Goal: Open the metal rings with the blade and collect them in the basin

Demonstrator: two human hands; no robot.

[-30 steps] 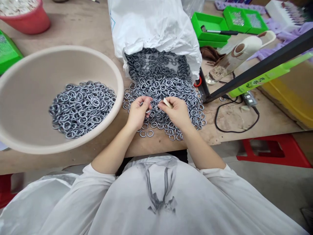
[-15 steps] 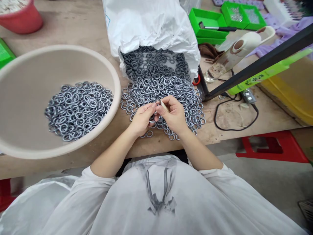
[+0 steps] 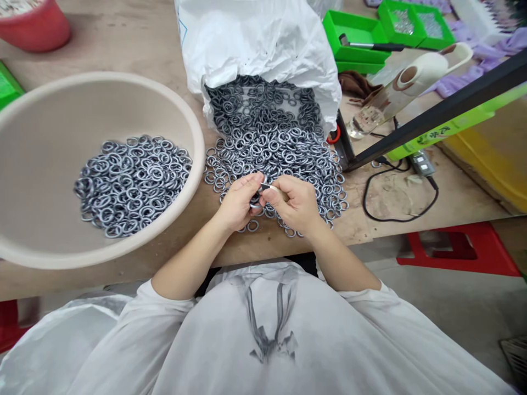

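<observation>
My left hand (image 3: 239,203) is closed on dark grey rings (image 3: 256,202), held at the fingertips; how many is hidden. My right hand (image 3: 297,203) grips a small knife (image 3: 265,187) with a dark, flat blade and a pale handle mostly covered by the fingers. Its blade points left and meets the rings in my left hand. Both hands are just above the front of a heap of similar rings (image 3: 280,148), which spills from a white sack (image 3: 259,44). To the left, a large beige basin (image 3: 37,164) holds another pile of these rings.
Right of the heap, a dark metal bar (image 3: 436,115) slants upward past a clear bottle (image 3: 382,109) and a black cable (image 3: 366,203). Green trays (image 3: 354,33) stand behind. A red pot (image 3: 41,27) is at the back left, a red stool (image 3: 494,249) below the table's right side.
My right hand has drawn slightly to the right and down and turned, so more of the dark blade shows. The left hand stays nearly in place with the rings.
</observation>
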